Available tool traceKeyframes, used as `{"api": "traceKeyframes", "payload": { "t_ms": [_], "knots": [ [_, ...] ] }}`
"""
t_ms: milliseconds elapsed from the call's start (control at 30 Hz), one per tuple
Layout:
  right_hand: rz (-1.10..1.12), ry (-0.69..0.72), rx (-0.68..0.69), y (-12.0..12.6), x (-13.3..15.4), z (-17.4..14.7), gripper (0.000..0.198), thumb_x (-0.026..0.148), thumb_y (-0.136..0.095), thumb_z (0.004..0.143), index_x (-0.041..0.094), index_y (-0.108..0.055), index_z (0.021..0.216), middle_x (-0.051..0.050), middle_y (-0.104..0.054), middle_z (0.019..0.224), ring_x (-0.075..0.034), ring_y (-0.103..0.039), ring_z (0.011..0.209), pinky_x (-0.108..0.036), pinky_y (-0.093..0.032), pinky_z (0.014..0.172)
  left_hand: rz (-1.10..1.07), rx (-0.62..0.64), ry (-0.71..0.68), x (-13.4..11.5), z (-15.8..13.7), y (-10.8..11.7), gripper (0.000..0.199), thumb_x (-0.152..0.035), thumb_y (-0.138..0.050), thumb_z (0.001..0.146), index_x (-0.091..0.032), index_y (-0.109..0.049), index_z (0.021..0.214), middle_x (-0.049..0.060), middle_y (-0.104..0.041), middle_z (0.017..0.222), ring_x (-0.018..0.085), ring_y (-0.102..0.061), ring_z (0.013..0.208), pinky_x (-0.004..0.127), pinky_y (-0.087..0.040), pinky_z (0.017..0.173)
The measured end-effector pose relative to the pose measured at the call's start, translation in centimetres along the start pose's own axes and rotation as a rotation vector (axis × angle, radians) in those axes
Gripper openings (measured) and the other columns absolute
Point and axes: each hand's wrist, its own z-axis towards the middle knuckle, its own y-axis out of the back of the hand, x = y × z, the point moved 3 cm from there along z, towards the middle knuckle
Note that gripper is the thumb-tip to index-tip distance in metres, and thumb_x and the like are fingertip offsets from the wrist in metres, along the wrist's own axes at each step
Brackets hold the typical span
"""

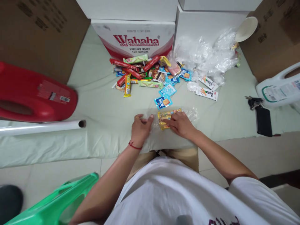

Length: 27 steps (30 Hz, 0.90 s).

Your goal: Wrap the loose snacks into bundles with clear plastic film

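Several yellow snack packets [163, 117] lie side by side near the table's front edge, with clear plastic film [192, 114] spreading out on both sides of them. My right hand [184, 124] is over the packets' right part, its index finger stretched across them and the other fingers curled around their edge. At the left end, my left hand [141, 127], with a red string at the wrist, has its thumb and fingers on the clear plastic. Just beyond the packets lie blue snack sachets [163, 102].
Mixed snack packets [140, 70] are heaped before a Wahaha carton [136, 39]. Crumpled plastic bags [203, 53] and white sachets [206, 93] lie right of them. A red jug [35, 93] and a film roll [42, 126] are left; a white jug [280, 86], keys and black pouch [263, 120] right.
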Motion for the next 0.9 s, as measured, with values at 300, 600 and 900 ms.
{"api": "traceKeyframes", "payload": {
  "t_ms": [300, 600, 900],
  "knots": [
    [0.054, -0.011, -0.022, -0.2, -0.5, -0.6, 0.038, 0.026, -0.051, 0.108, 0.032, -0.072, 0.14, -0.008, -0.065, 0.095, -0.023, -0.048, 0.09, -0.037, -0.029, 0.08, 0.155, -0.002, -0.195, 0.4, -0.2, -0.9, 0.028, -0.041, -0.062, 0.081, -0.023, -0.052, 0.062, 0.001, -0.056, 0.072, 0.018, -0.055, 0.069, 0.031, -0.042, 0.067],
    [0.049, -0.046, -0.034, -0.3, -0.2, -0.6, 0.035, 0.027, -0.052, 0.109, 0.033, -0.075, 0.134, -0.008, -0.065, 0.095, -0.022, -0.048, 0.089, -0.037, -0.026, 0.079, 0.02, 0.007, -0.168, -0.7, -1.9, -1.6, 0.022, -0.041, -0.055, 0.093, -0.025, -0.051, 0.078, -0.007, -0.052, 0.055, 0.015, -0.053, 0.053, 0.027, -0.042, 0.062],
    [0.072, -0.047, -0.055, -0.6, -0.2, -0.1, 0.03, 0.024, -0.051, 0.105, 0.02, -0.08, 0.099, -0.009, -0.066, 0.09, -0.024, -0.048, 0.088, -0.038, -0.03, 0.078, 0.416, 0.048, -0.475, -4.5, -2.8, -5.5, 0.025, -0.027, -0.052, 0.099, -0.018, -0.072, 0.088, 0.009, -0.074, 0.093, 0.022, -0.069, 0.086, 0.031, -0.049, 0.075]
  ]
}}
